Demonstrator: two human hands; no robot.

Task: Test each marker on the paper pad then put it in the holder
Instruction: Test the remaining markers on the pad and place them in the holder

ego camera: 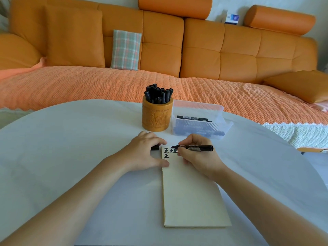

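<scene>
A cream paper pad (191,196) lies on the white table, with several black characters written along its top edge. My right hand (197,157) grips a black marker (197,147), its tip touching the pad beside the written marks. My left hand (143,153) rests on the pad's top left corner, its thumb pressing the edge, and holds the marker's black cap (155,147) under its fingers. Behind the pad stands a carved bamboo holder (157,116) with several black markers upright in it.
A clear plastic box (200,119) with more black markers lies right of the holder. The round white table (71,139) ends just behind both. An orange sofa (159,50) with a woven cover fills the background.
</scene>
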